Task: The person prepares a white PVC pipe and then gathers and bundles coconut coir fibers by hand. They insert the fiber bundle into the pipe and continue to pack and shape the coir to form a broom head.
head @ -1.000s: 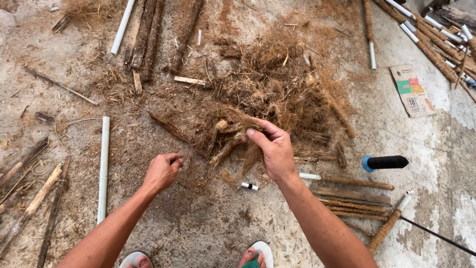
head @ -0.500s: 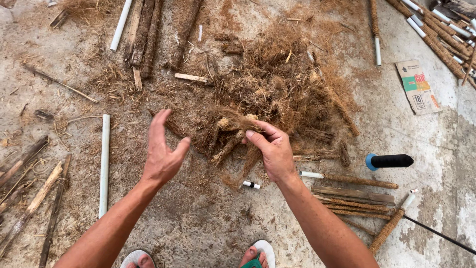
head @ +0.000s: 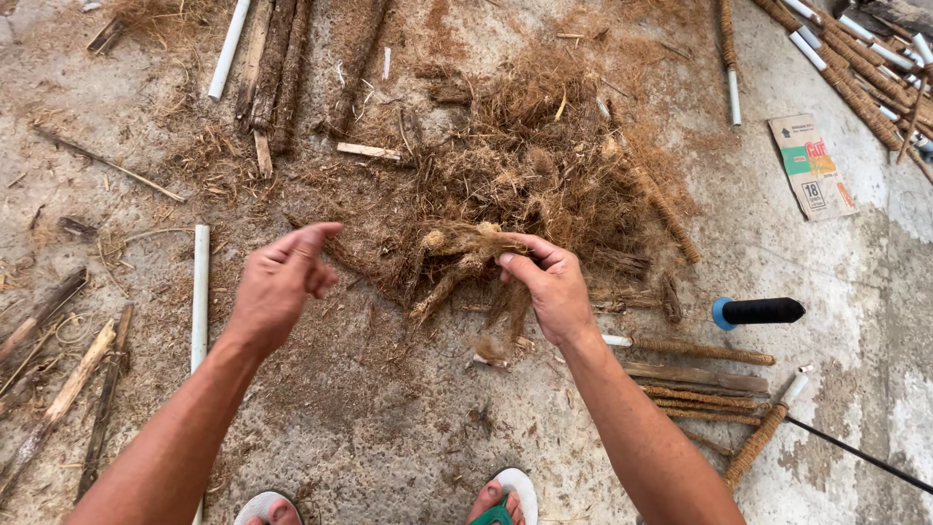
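I see my right hand pinching a clump of brown coconut fibre betw. thumb and fingers; the grip is pressed together on the strands at the near edge of the big fibre pile. The clump is lifted a little, and its twisted ends hang down toward the concrete floor, approx. in the centre of the view.

My left hand is in the air, left of the clump and apart from it. Its grip is spread, fingers loose and pointing toward the fibre, holding nothing.

Just left of the left hand a white pipe lies on the floor, running away from me. On the right side there is a tool with black handle and blue end, and near it some fibre-wrapped poles, one w/ a white tip showing. Further right, at the top, a flat cardboard box lies on the floor. Bark strips lie at the top left, beside another white pipe. At the bottom edge I see my feet in sandals.
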